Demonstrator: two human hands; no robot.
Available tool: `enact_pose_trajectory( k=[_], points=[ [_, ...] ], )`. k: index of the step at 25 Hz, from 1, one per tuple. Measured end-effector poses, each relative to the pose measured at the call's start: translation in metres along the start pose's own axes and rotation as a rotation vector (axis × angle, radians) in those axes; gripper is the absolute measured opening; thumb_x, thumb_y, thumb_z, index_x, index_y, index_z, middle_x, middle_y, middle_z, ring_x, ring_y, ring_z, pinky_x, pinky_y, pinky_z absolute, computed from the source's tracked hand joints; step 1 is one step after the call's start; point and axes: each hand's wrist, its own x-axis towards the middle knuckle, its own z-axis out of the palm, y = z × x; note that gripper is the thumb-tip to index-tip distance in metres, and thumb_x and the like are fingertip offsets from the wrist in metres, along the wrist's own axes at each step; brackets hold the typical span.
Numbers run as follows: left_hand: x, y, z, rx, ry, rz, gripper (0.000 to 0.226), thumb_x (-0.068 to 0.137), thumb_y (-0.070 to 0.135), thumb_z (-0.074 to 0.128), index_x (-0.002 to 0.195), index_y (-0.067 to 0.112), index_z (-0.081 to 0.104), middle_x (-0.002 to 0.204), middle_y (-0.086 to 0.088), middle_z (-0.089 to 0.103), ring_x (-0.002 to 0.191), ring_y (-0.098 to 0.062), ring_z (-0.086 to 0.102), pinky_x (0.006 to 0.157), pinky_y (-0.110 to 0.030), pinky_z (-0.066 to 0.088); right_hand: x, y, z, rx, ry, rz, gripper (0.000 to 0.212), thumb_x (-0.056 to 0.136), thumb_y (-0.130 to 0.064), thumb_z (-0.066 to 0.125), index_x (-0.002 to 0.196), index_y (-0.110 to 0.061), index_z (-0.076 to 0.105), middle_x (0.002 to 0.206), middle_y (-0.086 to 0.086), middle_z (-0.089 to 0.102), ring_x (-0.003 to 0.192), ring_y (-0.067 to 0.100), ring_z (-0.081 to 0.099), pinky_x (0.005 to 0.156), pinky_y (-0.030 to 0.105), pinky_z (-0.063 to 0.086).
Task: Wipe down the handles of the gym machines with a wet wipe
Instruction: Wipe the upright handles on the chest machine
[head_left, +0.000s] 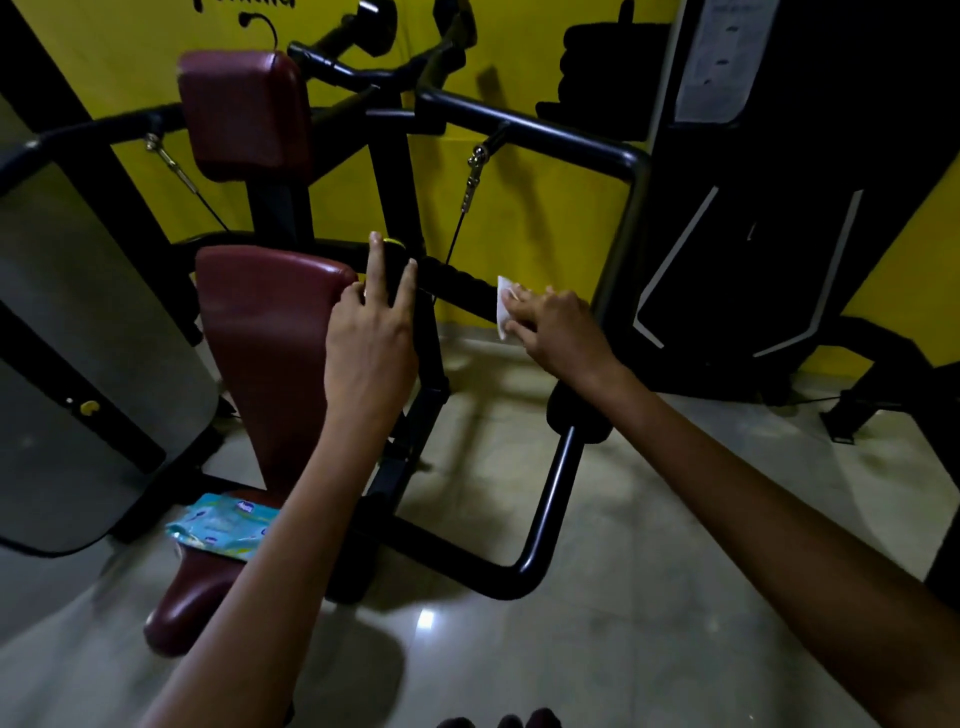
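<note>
I see a white wipe (503, 306) on a black ribbed grip (457, 278) with a yellow end cap (393, 243). Maroon pads: far (244, 111), near (265, 332). Black frame (550, 493). Yellow wall (545, 208). Light-blue wipes pack (223, 526), white-patterned, near left. Grey glossy floor (623, 623). Black right machine (779, 234) with white stripes.

two hands (369, 332), one wipe (503, 306), one wipe pack (223, 526), two maroon pads (244, 111).
</note>
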Motion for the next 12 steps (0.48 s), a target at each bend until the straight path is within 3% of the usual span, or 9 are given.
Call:
enact_pose_trajectory(
  k=[2, 5, 9, 12],
  points=[
    [0.000, 0.002, -0.002, 0.024, -0.013, 0.009, 0.066, 0.088, 0.001, 0.042, 0.149, 0.011, 0.019, 0.156, -0.021, 0.005, 0.134, -0.041, 0.030, 0.109, -0.044, 0.028, 0.014, -0.011, -0.003, 0.105, 0.050, 0.007, 0.040, 0.093, -0.026, 0.052, 0.130, -0.011, 0.053, 0.130, 0.012, 0.056, 0.113, 0.033, 0.055, 0.089, 0.039, 0.045],
    [-0.003, 0.004, 0.002, 0.028, 0.025, -0.027, 0.066, 0.090, 0.003, 0.035, 0.150, 0.007, 0.006, 0.157, -0.018, 0.006, 0.142, -0.035, 0.018, 0.117, -0.041, 0.018, 0.033, -0.029, -0.003, 0.196, 0.035, -0.005, 0.039, 0.092, -0.027, 0.054, 0.127, -0.011, 0.057, 0.124, 0.016, 0.060, 0.114, 0.030, 0.056, 0.088, 0.038, 0.046],
    [-0.018, 0.007, 0.012, 0.076, 0.076, -0.103, 0.060, 0.092, 0.003, 0.030, 0.147, -0.004, 0.008, 0.153, -0.023, 0.019, 0.137, -0.034, 0.033, 0.113, -0.039, 0.030, 0.017, -0.018, -0.003, 0.254, 0.073, -0.026, 0.039, 0.091, -0.022, 0.057, 0.129, -0.011, 0.055, 0.132, 0.008, 0.054, 0.119, 0.025, 0.055, 0.094, 0.037, 0.045],
    [-0.028, 0.016, 0.014, 0.139, 0.103, -0.151, 0.064, 0.088, 0.013, 0.052, 0.143, -0.004, 0.024, 0.146, -0.023, 0.035, 0.125, -0.035, 0.048, 0.103, -0.042, 0.040, 0.013, -0.009, -0.001, 0.184, 0.098, 0.006, 0.035, 0.091, -0.024, 0.056, 0.123, -0.012, 0.061, 0.119, 0.015, 0.063, 0.109, 0.031, 0.059, 0.086, 0.036, 0.047]
  ],
)
